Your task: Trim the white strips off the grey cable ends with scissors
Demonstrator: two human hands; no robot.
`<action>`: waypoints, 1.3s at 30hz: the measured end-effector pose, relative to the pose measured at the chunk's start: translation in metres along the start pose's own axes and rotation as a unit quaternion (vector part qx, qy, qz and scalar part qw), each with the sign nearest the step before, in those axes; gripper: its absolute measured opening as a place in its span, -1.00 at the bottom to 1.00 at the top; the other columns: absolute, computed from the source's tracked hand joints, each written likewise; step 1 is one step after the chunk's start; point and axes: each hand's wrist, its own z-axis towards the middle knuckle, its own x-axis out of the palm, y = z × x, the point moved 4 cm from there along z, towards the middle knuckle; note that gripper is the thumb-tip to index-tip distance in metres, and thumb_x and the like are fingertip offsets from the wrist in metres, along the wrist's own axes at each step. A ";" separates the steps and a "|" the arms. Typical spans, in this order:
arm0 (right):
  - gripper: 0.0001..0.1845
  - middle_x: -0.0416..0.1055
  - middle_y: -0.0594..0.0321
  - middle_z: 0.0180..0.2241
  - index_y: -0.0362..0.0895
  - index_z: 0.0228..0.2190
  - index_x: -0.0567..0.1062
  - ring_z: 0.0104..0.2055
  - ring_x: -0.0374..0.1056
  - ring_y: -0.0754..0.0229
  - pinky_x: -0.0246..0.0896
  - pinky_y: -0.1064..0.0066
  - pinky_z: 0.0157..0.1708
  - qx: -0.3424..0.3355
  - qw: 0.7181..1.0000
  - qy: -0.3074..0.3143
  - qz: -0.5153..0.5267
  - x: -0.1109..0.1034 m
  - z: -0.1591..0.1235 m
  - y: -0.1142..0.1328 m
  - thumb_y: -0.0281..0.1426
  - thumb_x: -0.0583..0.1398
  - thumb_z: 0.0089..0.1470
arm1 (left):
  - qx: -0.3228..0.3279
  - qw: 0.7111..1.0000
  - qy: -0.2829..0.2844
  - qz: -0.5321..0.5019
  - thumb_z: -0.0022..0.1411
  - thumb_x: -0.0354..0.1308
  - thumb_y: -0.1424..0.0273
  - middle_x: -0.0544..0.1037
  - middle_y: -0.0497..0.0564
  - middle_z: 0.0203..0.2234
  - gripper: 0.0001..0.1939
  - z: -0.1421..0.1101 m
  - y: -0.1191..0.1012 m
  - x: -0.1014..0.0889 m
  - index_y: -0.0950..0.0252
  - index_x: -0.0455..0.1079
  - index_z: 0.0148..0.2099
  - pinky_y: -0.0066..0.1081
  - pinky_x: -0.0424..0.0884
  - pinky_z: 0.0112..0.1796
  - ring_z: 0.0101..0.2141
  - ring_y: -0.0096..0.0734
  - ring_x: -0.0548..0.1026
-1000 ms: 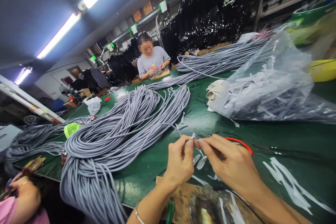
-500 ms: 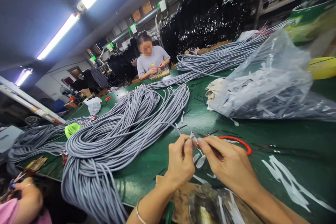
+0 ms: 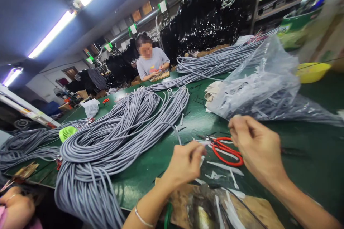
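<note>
Working with both hands apart above a green table

Facing a broad green table (image 3: 317, 146), loaded on the left with a great looped heap of grey cables (image 3: 107, 139), partly hanging over the near edge. Seeing beyond it, toward the far right, a long bundle of grey cables (image 3: 215, 65). Finding, nearer on the right, a clear plastic bag (image 3: 258, 94) full of pale strips, pressed against a beige cloth (image 3: 212, 94).

Raising the right hand (image 3: 258, 146) just in front of the bag, with fingers curled narrowly; cannot tell whether holding anything, blurred as seen. Pinching with the left hand (image 3: 186, 162), narrow at thumb and finger, a single grey cable (image 3: 177, 135) coming off the heap and passing behind the fingers, gripped end hidden.

Lying low in view, below and between the hands, a brown board (image 3: 258, 209) carrying a dark-wrapped pack (image 3: 202, 211). Sitting across the table, a co-worker (image 3: 152, 61) in a grey shirt, with hands over a small wooden board (image 3: 160, 76). Showing at lower left, another person's arm (image 3: 20, 207).

Resting between the two hands, red-handled scissors (image 3: 231, 164), beside white strips (image 3: 225, 168) scattered on the green surface. Standing farther right, a yellow bowl (image 3: 313, 73); touching the heap at left, a light-green slotted object (image 3: 67, 134).
</note>
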 end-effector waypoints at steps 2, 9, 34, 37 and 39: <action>-0.58 0.19 0.40 -0.69 -0.08 -0.45 0.46 -0.69 0.11 0.32 0.04 0.49 -0.70 -0.090 0.994 0.050 -0.029 0.000 0.000 0.010 -0.01 0.06 0.12 | -0.032 0.998 -0.051 -0.020 0.33 -0.13 0.28 0.08 -0.18 -0.72 -0.62 0.002 0.005 -0.012 0.31 0.34 -0.46 -0.48 0.00 -0.59 -0.68 -0.55 0.04; -0.65 0.51 0.25 -0.53 -0.11 -0.43 0.52 -0.54 0.42 0.28 0.18 0.49 -0.51 -0.302 0.938 0.064 -0.158 0.009 -0.014 0.018 -0.29 0.02 0.25 | -0.045 0.999 -0.001 0.002 0.35 -0.14 0.21 0.15 -0.14 -0.69 -0.53 0.004 0.012 -0.016 0.35 0.50 -0.37 -0.48 0.05 -0.55 -0.64 -0.52 0.07; -0.68 0.30 0.31 -0.65 -0.15 -0.60 0.35 -0.60 0.12 0.34 0.04 0.52 -0.60 -0.035 0.966 0.254 0.026 0.032 -0.016 -0.002 -0.31 0.02 0.13 | -0.067 0.987 -0.088 -0.119 0.20 0.10 0.12 0.32 -0.07 -0.68 -0.59 0.011 0.028 -0.013 0.38 0.50 -0.42 -0.50 0.16 -0.59 -0.64 -0.50 0.21; -0.73 0.31 0.27 -0.64 -0.13 -0.62 0.37 -0.58 0.13 0.29 0.02 0.46 -0.55 -0.096 0.972 0.216 0.011 0.027 -0.024 0.005 -0.39 0.05 0.06 | -0.002 0.996 -0.094 -0.007 0.22 0.06 0.37 0.43 0.00 -0.60 -0.74 0.011 0.025 -0.009 0.35 0.53 -0.39 -0.47 0.26 -0.50 -0.55 -0.41 0.33; -0.78 0.34 0.24 -0.62 -0.13 -0.61 0.42 -0.56 0.17 0.27 0.01 0.44 -0.52 -0.127 0.971 0.203 0.009 0.021 -0.025 0.005 -0.44 0.07 0.00 | 0.058 0.996 -0.040 0.051 0.23 -0.01 0.47 0.47 0.04 -0.54 -0.72 0.010 0.021 -0.002 0.31 0.54 -0.36 -0.45 0.31 -0.43 -0.50 -0.37 0.39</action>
